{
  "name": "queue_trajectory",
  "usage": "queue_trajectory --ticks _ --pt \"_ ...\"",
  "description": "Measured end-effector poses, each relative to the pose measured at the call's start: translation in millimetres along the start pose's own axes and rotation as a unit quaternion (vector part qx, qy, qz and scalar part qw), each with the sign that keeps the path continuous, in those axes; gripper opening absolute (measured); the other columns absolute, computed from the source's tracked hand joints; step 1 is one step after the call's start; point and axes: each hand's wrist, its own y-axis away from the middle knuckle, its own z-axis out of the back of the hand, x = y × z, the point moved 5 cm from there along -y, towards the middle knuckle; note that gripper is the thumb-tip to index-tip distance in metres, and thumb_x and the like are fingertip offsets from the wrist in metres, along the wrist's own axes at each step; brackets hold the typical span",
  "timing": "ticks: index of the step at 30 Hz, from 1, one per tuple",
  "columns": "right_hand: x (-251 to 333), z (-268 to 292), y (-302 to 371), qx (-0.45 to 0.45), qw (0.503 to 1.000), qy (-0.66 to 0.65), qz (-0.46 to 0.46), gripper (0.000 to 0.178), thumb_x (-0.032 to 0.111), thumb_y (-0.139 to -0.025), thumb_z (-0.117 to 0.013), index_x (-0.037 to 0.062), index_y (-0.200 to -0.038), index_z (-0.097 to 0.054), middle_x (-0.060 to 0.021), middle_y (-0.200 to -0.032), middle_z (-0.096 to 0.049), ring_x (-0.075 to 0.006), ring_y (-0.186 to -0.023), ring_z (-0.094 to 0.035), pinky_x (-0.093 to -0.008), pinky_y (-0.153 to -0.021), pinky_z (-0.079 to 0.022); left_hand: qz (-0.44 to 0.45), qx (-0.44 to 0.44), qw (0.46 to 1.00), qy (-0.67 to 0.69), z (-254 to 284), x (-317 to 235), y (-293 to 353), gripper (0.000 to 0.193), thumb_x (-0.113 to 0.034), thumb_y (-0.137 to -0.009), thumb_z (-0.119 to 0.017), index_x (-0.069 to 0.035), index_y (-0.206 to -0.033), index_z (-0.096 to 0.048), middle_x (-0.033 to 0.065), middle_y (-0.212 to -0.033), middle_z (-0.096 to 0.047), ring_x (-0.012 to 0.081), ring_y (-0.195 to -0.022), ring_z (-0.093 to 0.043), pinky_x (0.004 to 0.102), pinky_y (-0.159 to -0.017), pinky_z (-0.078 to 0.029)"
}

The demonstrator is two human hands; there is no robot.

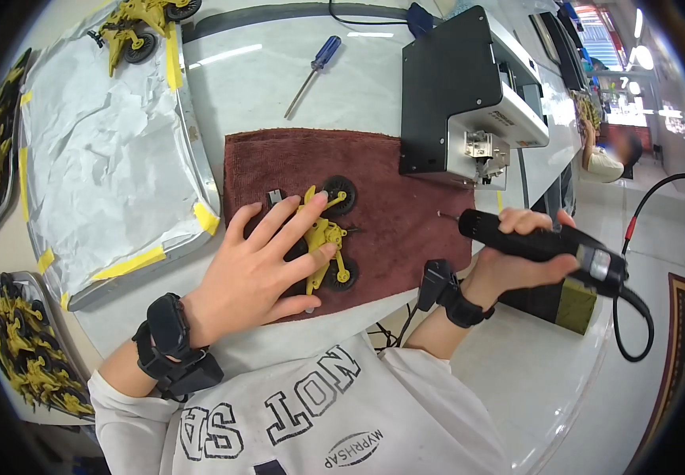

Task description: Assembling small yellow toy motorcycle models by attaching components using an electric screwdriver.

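Observation:
A yellow toy motorcycle with black wheels lies on a dark red cloth. My left hand rests over its left side, fingers stretched out and spread, the fingertips touching the yellow body; the palm hides part of the toy. To the right, my right hand is wrapped round a black electric screwdriver, whose cable hangs from its rear end. The driver's thin bit points left above the cloth's right edge, apart from the toy.
A black and silver machine stands at the cloth's far right corner. Beyond the cloth lies a blue-handled screwdriver. A paper-lined tray bears another yellow toy. Yellow and black pieces fill a tray at left. A person sits far right.

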Motion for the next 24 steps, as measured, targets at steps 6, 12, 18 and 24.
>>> queue_trajectory --ticks 6,12,18,24 --pt "55.9 -29.8 21.7 0.098 0.978 -0.185 0.005 0.070 0.067 -0.077 -0.056 0.0054 -0.110 -0.049 -0.0041 -0.062 -0.044 -0.0155 -0.049 -0.041 -0.0303 -0.053 -0.033 -0.003 0.000 1.000 0.000 0.5 -0.1 0.5 0.052 -0.049 -0.074 -0.064 -0.018 -0.115 -0.058 0.0167 -0.146 -0.031 0.0328 -0.127 -0.036 0.0495 -0.099 -0.027" --pt "69.4 -76.5 64.0 0.292 0.887 -0.354 -0.053 0.066 0.057 -0.084 -0.055 0.0031 -0.117 -0.038 -0.0056 -0.065 -0.047 -0.0163 -0.051 -0.049 -0.0299 -0.053 -0.042 0.002 -0.002 1.000 0.027 2.2 0.2 1.4 0.052 -0.051 -0.075 -0.063 -0.017 -0.115 -0.058 0.0156 -0.146 -0.030 0.0330 -0.128 -0.035 0.0505 -0.099 -0.027" --pt "62.2 -89.5 78.0 0.318 0.867 -0.375 -0.081 0.076 0.064 -0.078 -0.059 0.0044 -0.117 -0.031 -0.0123 -0.071 -0.058 -0.0236 -0.054 -0.058 -0.0365 -0.053 -0.049 -0.004 -0.017 1.000 0.019 1.2 0.9 2.9 0.050 -0.048 -0.077 -0.062 -0.017 -0.115 -0.057 0.0145 -0.146 -0.030 0.0327 -0.128 -0.035 0.0508 -0.098 -0.028" --pt "60.8 -99.7 83.2 0.368 0.859 -0.349 -0.066 0.075 0.065 -0.081 -0.054 0.0036 -0.118 -0.034 -0.0112 -0.070 -0.055 -0.0209 -0.052 -0.054 -0.0346 -0.053 -0.046 -0.008 -0.022 1.000 0.020 0.8 0.9 2.8 0.048 -0.046 -0.077 -0.062 -0.018 -0.115 -0.057 0.0144 -0.146 -0.030 0.0325 -0.127 -0.036 0.0508 -0.097 -0.030"
